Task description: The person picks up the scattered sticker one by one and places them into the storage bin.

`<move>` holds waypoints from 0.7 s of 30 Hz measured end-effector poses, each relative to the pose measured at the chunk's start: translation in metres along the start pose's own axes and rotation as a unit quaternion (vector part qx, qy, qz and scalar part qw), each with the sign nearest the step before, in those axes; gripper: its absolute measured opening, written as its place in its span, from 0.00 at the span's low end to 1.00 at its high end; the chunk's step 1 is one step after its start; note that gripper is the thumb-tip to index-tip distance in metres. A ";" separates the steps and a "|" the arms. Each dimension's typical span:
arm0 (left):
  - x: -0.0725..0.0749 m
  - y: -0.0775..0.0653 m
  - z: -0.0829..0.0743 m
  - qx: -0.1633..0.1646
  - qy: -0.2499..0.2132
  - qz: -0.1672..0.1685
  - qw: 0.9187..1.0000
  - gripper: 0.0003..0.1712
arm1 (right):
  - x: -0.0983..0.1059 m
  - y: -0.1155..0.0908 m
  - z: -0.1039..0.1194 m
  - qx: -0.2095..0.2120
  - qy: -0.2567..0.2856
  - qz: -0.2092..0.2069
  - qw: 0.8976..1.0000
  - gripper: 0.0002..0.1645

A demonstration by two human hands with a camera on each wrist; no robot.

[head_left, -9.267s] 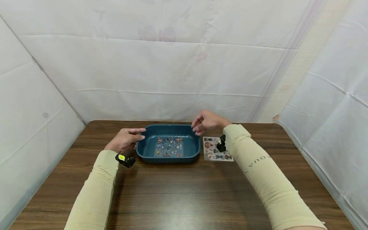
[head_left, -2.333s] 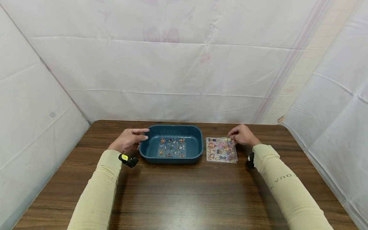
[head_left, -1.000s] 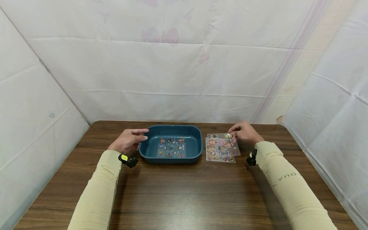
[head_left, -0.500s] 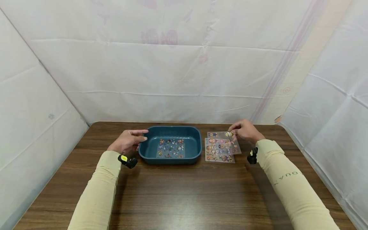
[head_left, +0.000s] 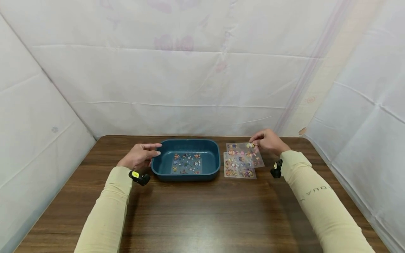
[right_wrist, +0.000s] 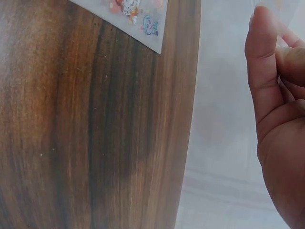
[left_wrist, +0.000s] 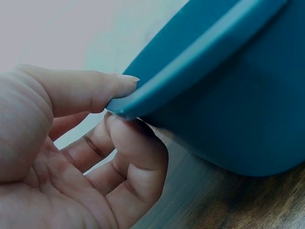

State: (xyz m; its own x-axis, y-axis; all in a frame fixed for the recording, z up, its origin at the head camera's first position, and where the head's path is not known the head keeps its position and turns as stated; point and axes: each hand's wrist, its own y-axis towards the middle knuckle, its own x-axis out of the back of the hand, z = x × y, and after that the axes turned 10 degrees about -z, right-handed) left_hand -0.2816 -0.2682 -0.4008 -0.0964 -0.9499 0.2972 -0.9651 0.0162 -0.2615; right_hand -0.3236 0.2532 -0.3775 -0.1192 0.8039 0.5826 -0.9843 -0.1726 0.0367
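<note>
A dark teal plastic basin stands on the table, with a clear sticker sheet of small cartoon figures lying flat inside it. My left hand pinches the basin's left rim; in the left wrist view the thumb is over the rim and the fingers are curled beneath. To the right, my right hand pinches the upper right corner of another transparent sticker sheet, which is raised and overlaps a stack of sticker sheets on the table. How many sheets are stacked there I cannot tell.
The brown wood-grain table runs up to a white cloth backdrop at the back. White cloth also hangs on the left and right sides. The stack lies close beside the basin's right end.
My right hand has gone from the basin's right end to the stack, and has drawn the top sticker sheet away from it, up and backward. My left hand stays at the rim.
</note>
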 end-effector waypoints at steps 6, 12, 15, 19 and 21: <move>0.002 0.000 0.000 0.001 0.005 -0.007 1.000 0.32 | -0.001 0.003 0.003 0.003 0.010 0.001 1.000 0.15; 0.001 0.002 0.000 -0.001 0.000 -0.008 1.000 0.32 | -0.002 0.006 0.006 0.003 0.013 0.003 1.000 0.15; 0.001 0.002 0.001 0.001 -0.001 -0.009 1.000 0.32 | -0.002 0.007 0.008 0.004 0.015 0.003 1.000 0.15; 0.000 0.002 0.001 0.002 -0.004 -0.011 1.000 0.32 | -0.004 0.008 0.011 0.001 0.016 0.001 1.000 0.14; -0.001 0.002 0.001 0.004 -0.007 -0.013 1.000 0.31 | -0.005 0.008 0.012 -0.003 0.017 -0.002 1.000 0.14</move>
State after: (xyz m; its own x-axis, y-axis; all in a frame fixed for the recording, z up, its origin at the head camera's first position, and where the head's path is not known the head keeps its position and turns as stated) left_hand -0.2835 -0.2678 -0.4021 -0.0686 -0.9542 0.2911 -0.9651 -0.0104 -0.2617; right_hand -0.3297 0.2404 -0.3705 -0.1195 0.8232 0.5550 -0.9856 -0.1657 0.0336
